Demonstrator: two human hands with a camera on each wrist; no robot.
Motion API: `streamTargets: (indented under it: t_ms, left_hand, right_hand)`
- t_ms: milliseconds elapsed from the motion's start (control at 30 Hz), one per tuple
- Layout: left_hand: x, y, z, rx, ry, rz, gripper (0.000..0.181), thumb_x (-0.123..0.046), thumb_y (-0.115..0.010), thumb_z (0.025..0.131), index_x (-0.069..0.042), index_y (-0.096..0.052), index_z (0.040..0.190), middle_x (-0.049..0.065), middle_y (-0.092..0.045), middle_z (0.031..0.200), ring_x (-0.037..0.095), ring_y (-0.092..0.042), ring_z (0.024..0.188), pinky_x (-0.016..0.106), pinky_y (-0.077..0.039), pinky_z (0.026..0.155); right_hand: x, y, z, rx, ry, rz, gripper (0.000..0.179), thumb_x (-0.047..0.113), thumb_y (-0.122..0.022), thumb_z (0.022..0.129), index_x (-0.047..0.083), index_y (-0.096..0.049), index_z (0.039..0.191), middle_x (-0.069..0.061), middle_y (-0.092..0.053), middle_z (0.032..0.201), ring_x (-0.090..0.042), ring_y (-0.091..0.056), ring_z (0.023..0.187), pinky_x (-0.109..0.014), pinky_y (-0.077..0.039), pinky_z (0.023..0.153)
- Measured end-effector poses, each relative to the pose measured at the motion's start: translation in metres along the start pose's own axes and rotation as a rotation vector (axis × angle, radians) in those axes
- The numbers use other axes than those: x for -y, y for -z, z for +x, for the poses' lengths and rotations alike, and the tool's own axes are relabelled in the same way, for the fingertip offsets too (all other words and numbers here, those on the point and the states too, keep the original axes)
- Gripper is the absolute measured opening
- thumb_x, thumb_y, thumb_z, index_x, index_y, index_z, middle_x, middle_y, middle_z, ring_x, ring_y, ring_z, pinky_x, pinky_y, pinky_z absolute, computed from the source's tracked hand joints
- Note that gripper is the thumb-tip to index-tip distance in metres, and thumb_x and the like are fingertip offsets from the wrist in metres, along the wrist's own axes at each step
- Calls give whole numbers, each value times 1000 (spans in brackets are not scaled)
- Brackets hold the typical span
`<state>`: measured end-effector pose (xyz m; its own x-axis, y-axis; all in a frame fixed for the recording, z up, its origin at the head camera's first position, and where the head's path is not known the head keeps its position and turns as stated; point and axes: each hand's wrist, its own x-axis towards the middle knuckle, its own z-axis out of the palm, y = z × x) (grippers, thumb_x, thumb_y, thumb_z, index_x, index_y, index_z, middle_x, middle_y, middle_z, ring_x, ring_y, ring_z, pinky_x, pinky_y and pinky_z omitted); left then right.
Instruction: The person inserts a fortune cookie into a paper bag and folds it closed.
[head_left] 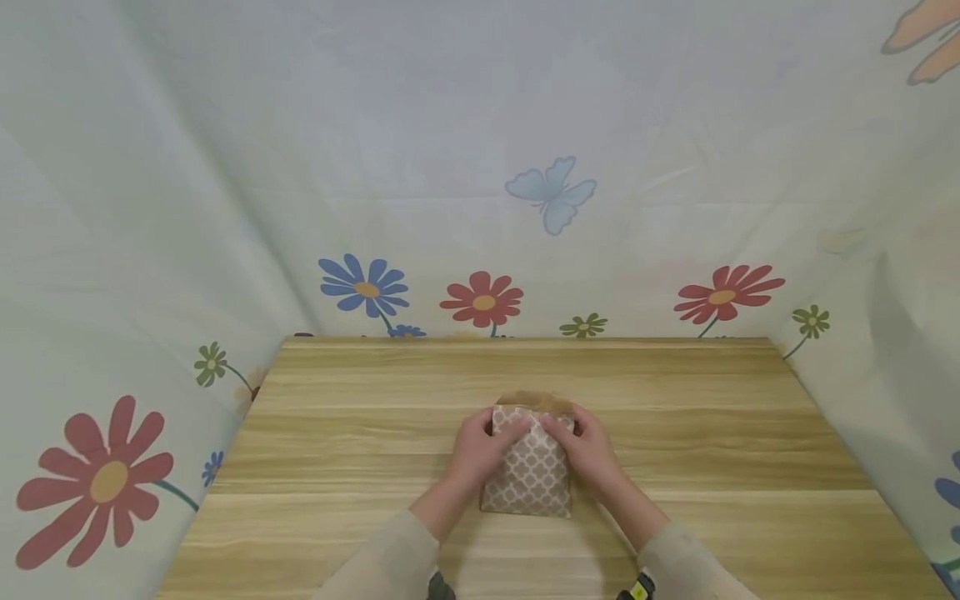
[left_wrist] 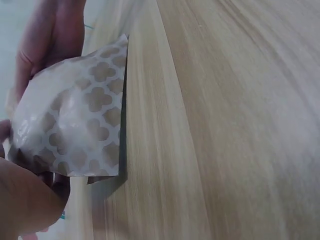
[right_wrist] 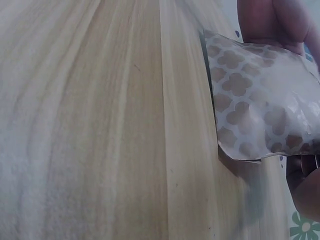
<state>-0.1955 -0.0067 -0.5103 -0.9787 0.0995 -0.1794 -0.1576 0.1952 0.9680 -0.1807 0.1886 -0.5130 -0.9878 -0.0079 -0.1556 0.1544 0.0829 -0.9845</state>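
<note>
A small paper bag with a tan and white quatrefoil pattern is held in both hands at the middle of the table, its patterned face toward me. Plain brown paper shows along its far end. My left hand grips the left side near that end, thumb on the face and fingers behind. On the opposite side my right hand does the same, and the two thumbs come close together. Both wrist views show the paper bag bulging and creased, its near edge low over the wood. The fingers behind the bag are mostly hidden.
The light wood-grain table spreads around the hands. A pale cloth backdrop with printed flowers and butterflies rises behind the table and along both sides. Light sleeves cover the forearms at the near edge.
</note>
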Motion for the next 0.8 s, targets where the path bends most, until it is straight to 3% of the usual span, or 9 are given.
streamTargets:
  t_ms: [100,400,667,800]
  left_hand:
    - [3,0,1,28,-1,21,45,-49,-80,94,-9,-75,114,1,-75,96,15,-70,82,30,-60,76]
    - [1,2,1,15,20,56,31,-35,-81,95,-7,-75,107,3,-75,92,16,-70,78,31,-62,74]
    - [-3,4,1,44,-28,62,30,-25,-83,93,-4,-76,114,5,-77,101,16,-71,84,32,-63,77]
    - [-1,4,2,31,-43,61,28,-26,-84,93,-4,-77,108,4,-76,96,15,-71,80,31,-62,73]
  right_hand:
    - [-1,0,1,-2,4,-9,45,32,-71,104,5,-65,139,-9,-74,110,-20,-71,90,-29,-62,78]
    - [-3,-1,-1,12,29,0,39,31,-69,106,3,-68,133,-12,-74,111,-19,-72,88,-28,-62,77]
    - [-5,-1,1,26,13,42,34,27,-69,106,2,-67,128,-10,-74,106,-20,-72,84,-29,-62,75]
    - [-7,-1,0,41,19,40,37,25,-70,105,0,-66,131,-12,-75,107,-20,-73,86,-29,-63,76]
